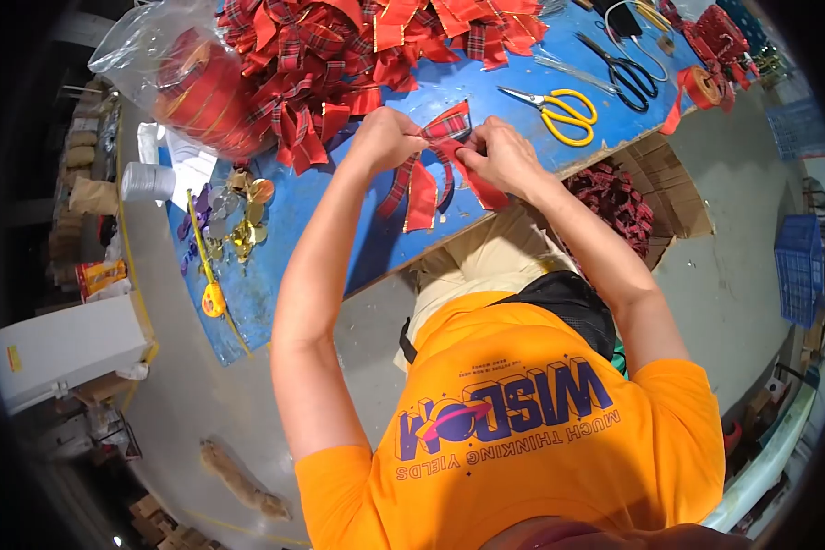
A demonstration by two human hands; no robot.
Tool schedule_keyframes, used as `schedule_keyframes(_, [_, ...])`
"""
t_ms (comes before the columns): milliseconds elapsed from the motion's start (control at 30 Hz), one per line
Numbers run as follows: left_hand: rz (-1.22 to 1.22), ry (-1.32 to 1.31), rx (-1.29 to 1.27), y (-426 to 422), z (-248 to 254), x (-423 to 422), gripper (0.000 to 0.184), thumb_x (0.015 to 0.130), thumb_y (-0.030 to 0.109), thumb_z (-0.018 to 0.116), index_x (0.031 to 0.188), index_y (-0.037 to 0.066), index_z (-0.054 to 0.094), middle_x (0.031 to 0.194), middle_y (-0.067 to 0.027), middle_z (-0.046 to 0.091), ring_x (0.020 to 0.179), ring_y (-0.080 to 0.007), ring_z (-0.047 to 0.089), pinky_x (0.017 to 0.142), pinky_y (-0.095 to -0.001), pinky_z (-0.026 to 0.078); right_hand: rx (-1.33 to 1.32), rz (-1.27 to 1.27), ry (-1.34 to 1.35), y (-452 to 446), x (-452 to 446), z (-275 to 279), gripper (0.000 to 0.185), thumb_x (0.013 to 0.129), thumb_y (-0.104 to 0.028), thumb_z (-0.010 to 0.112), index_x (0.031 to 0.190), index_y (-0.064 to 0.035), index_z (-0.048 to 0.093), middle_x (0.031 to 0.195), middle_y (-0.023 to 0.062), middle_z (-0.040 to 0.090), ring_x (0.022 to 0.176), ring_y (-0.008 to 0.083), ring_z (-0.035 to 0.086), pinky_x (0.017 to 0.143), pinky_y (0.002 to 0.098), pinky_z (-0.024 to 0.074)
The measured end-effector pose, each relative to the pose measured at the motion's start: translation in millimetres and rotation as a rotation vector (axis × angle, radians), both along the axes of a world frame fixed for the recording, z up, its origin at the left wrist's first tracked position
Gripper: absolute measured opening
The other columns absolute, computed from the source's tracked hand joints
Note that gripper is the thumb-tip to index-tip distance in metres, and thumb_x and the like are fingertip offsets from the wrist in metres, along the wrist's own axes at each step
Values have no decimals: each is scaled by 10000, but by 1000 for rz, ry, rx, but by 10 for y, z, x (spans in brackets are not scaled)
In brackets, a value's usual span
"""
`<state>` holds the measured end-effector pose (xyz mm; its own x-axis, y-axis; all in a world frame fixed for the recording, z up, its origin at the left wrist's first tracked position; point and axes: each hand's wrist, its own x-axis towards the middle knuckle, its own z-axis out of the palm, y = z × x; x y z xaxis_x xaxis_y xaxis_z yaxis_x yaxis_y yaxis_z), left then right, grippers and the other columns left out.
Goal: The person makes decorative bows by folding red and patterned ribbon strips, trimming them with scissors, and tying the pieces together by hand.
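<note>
A red plaid ribbon bow (pixel 421 194) with gold edges and several hanging tails is held just above the blue table's front part. My left hand (pixel 390 139) pinches the bow near its middle from the left. On the right side, my right hand (pixel 502 158) has its fingers closed on the ribbon beside the knot. A large heap of similar red plaid bows (pixel 312 73) lies beyond my hands. Yellow-handled scissors (pixel 568 117) rest on the table to the right, with black scissors (pixel 625 78) behind them.
Plastic-wrapped ribbon rolls (pixel 202 87), a white spool (pixel 148 182), gold and purple pieces (pixel 238 220) and a yellow tape measure (pixel 214 300) are at the left. A ribbon roll (pixel 701 88) is at the right edge. Below it stands a cardboard box (pixel 674 188) of plaid ribbon.
</note>
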<state>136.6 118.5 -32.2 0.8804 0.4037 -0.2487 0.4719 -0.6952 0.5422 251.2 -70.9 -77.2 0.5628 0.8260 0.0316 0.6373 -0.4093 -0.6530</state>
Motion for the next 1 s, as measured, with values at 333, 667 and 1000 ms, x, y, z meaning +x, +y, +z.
schedule_keyframes(333, [63, 11, -322, 159, -170, 35, 172, 806, 86, 785, 918, -40, 752, 823, -80, 738, 731, -115, 646, 680, -281, 526, 53, -18, -102, 22, -336, 190, 333, 840, -394, 716, 918, -71, 736, 893, 150, 697, 838, 346, 676, 723, 447, 522])
schedule_keyframes(667, [-44, -115, -66, 28, -117, -50, 204, 809, 178, 768, 924, 9, 759, 753, -133, 714, 686, -147, 661, 654, -332, 517, -87, 30, 190, 59, -51, 254, 283, 922, -327, 605, 895, -62, 702, 849, 170, 697, 823, 370, 660, 728, 455, 498])
schedule_keyframes(1000, [24, 41, 30, -13, -39, 15, 227, 778, 208, 772, 880, 6, 754, 674, -147, 666, 612, -208, 634, 613, -371, 498, 442, -87, -252, -98, -432, 330, 200, 857, -247, 713, 884, -53, 671, 828, 129, 606, 766, 331, 619, 686, 424, 497])
